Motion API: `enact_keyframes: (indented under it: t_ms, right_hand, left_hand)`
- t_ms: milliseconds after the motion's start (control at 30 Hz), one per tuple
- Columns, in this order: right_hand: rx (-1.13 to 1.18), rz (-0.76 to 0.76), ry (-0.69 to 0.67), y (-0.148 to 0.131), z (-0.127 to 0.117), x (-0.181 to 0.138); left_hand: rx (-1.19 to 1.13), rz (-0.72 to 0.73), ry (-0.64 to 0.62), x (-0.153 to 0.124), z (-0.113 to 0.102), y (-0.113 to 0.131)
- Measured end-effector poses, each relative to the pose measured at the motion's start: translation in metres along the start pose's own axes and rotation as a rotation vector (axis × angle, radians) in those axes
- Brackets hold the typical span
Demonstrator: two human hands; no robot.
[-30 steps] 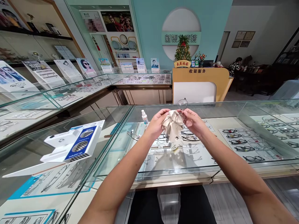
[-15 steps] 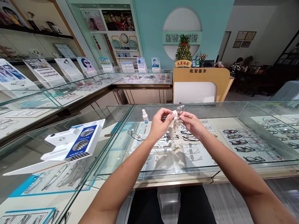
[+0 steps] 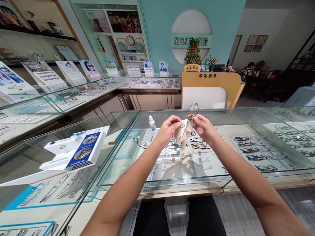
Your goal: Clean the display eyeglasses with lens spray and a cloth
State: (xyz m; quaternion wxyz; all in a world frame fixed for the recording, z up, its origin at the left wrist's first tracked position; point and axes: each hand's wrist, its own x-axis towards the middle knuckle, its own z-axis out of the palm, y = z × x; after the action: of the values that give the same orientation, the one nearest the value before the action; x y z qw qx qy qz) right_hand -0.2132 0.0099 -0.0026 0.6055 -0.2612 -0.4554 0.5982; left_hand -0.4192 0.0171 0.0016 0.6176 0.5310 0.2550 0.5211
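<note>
Above the glass counter (image 3: 221,178) my left hand (image 3: 167,131) pinches a beige cleaning cloth (image 3: 181,135), which hangs down between both hands. My right hand (image 3: 203,128) is closed on a pair of thin-framed glasses (image 3: 192,110); one round lens sticks up above my fingers and the cloth covers the other lens. Both hands are close together, fingertips nearly touching through the cloth.
A small white spray bottle (image 3: 152,123) stands on the glass left of my hands, with another pair of glasses (image 3: 139,142) beside it. An open white-and-blue box (image 3: 76,151) sits on the left counter. Rows of frames (image 3: 256,152) lie inside the case. A yellow cashier desk (image 3: 211,88) stands behind.
The cloth was spread wide a second ago, then bunched tight against the lens, and now hangs looser again. Both hands stayed together above the counter.
</note>
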Motion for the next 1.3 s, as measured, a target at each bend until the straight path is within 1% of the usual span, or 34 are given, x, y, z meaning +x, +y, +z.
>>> enact_keyframes:
  t_ms: [100,167,267,367,533,700,800,1033,1100,1167,1233,1300]
  right_hand:
    - [0.01,0.028,-0.052,0.002,0.002,-0.002]
    - [0.006,0.042,-0.075,0.003,0.004,-0.003]
    - [0.007,0.05,-0.073,0.004,0.006,-0.005]
    - [0.005,0.046,-0.055,0.003,0.007,-0.005]
    - [0.001,-0.011,-0.009,-0.003,0.005,-0.004]
    - [-0.008,-0.069,0.036,-0.008,0.001,-0.001]
    - [-0.025,-0.079,0.047,-0.009,0.0,0.0]
    - [-0.066,-0.089,0.054,-0.008,-0.005,0.001]
    - [-0.049,-0.09,0.044,-0.008,-0.005,0.001]
    - [-0.029,-0.083,0.034,-0.009,-0.004,0.0]
    - [-0.026,-0.073,0.028,-0.009,-0.002,-0.001]
    - [-0.039,-0.073,0.034,-0.01,0.0,-0.001]
  left_hand:
    - [-0.004,-0.041,-0.05,-0.003,0.001,-0.001]
    - [0.035,-0.023,-0.075,-0.004,0.001,-0.004]
    - [0.111,0.017,-0.082,-0.003,0.001,-0.01]
    - [0.145,0.017,-0.075,-0.003,0.002,-0.014]
    - [0.224,0.073,-0.055,-0.002,0.004,-0.012]
    - [0.223,0.1,-0.038,-0.001,0.004,-0.011]
    - [0.223,0.108,-0.015,-0.001,0.004,-0.01]
    - [0.294,0.171,0.092,-0.002,0.001,-0.008]
    - [0.29,0.184,0.089,-0.001,0.0,-0.007]
    - [0.244,0.158,0.046,0.0,0.0,-0.007]
    - [0.187,0.102,0.005,0.0,0.0,-0.008]
    - [0.185,0.063,0.011,0.0,-0.001,-0.009]
